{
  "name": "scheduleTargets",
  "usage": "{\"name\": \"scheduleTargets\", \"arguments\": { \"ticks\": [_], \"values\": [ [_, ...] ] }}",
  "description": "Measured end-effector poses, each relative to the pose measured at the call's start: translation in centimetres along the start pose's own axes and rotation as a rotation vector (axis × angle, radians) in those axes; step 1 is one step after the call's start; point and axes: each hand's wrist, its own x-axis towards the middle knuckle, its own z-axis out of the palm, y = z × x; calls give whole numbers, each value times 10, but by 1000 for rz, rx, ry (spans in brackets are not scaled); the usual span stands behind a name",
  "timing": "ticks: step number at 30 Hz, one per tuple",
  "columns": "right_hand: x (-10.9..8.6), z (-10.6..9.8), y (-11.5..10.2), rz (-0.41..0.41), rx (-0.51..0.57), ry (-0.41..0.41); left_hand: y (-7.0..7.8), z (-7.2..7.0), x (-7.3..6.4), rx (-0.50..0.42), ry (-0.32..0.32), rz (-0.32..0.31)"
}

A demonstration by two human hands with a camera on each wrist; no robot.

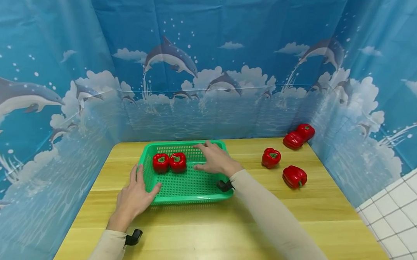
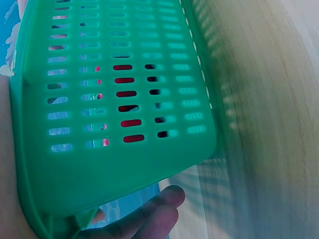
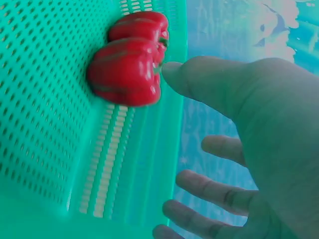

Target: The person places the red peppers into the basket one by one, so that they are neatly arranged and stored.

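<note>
A green plastic basket (image 1: 191,199) with slotted walls stands on the wooden table. Two red bell peppers (image 1: 161,163) (image 3: 124,72) sit side by side in its left part, stems facing up. My left hand (image 1: 133,196) is at the basket's near left corner, fingers spread along the outside and thumb over the rim; in the left wrist view its fingers (image 2: 159,214) extend past the slotted wall. Over the basket's right part hovers my right hand (image 1: 215,159), fingers apart and holding nothing. The right wrist view shows its thumb (image 3: 199,77) close to the nearer pepper's stem.
Right of the basket, one red bell pepper (image 1: 271,158) stands upright and another (image 1: 294,177) lies on its side. Two more peppers (image 1: 293,140) touch each other at the far right corner. A blue dolphin-print curtain (image 1: 202,106) hangs along the table's back and sides.
</note>
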Motion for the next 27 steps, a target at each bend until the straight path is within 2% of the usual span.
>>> {"name": "scheduleTargets", "arguments": {
  "ticks": [7,12,20,27],
  "values": [
    [-31,-10,27,-14,13,56,-8,-1,-5,5,-3,-20],
    [-52,-19,59,28,26,116,-9,-2,-5,0,-14,-14],
    [-79,-37,113,103,54,194,-1,-1,-3,-13,-11,2],
    [-102,-33,158,119,80,262,-1,0,-3,-6,-11,3]
  ]
}}
